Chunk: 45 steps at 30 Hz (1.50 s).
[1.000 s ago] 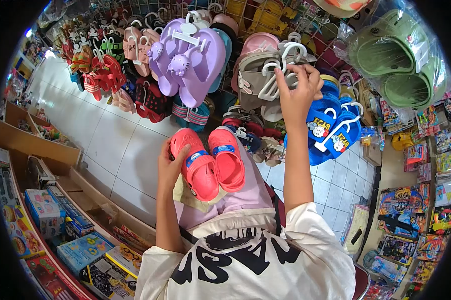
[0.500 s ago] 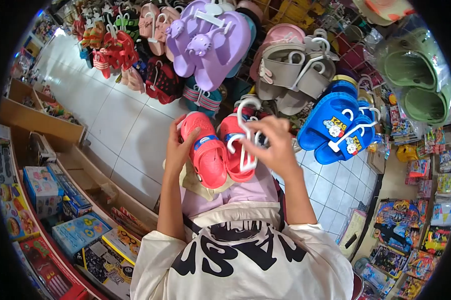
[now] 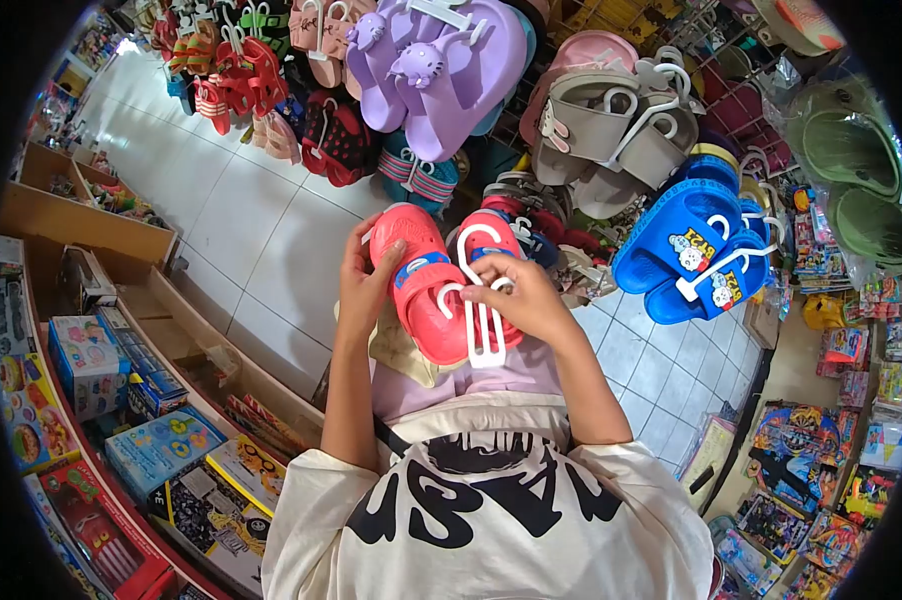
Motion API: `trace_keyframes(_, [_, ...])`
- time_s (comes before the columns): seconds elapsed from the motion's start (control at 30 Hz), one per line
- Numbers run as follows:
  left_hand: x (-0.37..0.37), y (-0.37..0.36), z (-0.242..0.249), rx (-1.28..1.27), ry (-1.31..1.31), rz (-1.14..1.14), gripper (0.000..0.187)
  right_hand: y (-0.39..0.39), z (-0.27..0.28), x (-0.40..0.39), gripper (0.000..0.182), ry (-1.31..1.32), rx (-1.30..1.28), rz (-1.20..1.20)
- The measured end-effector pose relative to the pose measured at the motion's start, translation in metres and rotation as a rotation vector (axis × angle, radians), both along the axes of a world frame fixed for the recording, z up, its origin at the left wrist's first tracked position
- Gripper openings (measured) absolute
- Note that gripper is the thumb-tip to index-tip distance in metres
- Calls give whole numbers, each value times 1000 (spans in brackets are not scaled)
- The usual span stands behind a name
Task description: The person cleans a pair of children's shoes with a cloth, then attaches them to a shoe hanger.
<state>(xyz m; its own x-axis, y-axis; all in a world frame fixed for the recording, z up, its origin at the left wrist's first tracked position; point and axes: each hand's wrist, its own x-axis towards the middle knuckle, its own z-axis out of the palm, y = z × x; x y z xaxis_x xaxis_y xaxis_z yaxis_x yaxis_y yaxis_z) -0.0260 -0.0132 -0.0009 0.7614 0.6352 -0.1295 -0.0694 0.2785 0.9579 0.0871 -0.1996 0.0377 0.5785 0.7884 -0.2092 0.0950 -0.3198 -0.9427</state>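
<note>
A pair of coral-red clogs (image 3: 433, 318) with blue straps is held over my lap. My left hand (image 3: 368, 272) grips the left clog by its heel end, thumb on the inside and fingers along the outer side. A white plastic shoe hanger (image 3: 486, 345) with a hooked top lies over the pair, its small side hook at the left clog's toe part. My right hand (image 3: 527, 298) pinches this hanger between thumb and fingers, just below the top hook. Part of the right clog is hidden behind that hand and the hanger.
Purple sandals (image 3: 441, 75), grey slides (image 3: 611, 130) and blue slides (image 3: 693, 245) hang on a wire rack in front. Green clogs (image 3: 851, 150) in plastic hang at the right. Boxed toys (image 3: 161, 450) fill the wooden shelf on the left. White floor tiles (image 3: 256, 215) show beyond.
My right hand has come down and left, bringing the hanger lower and more upright against the clogs. My left hand keeps its hold on the left clog. The view has shifted slightly.
</note>
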Motion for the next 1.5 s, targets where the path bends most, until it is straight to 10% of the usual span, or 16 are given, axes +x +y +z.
trace_keyframes(0.57, [-7,9,8,231,-60,10,62,16,-20,2,18,544,182,-155])
trace_keyframes(0.97, [2,23,8,231,-170,-199,72,38,-6,0,11,-129,264,-264])
trace_keyframes(1.5, [18,47,22,89,29,-417,66,48,-12,10,14,-190,462,-301])
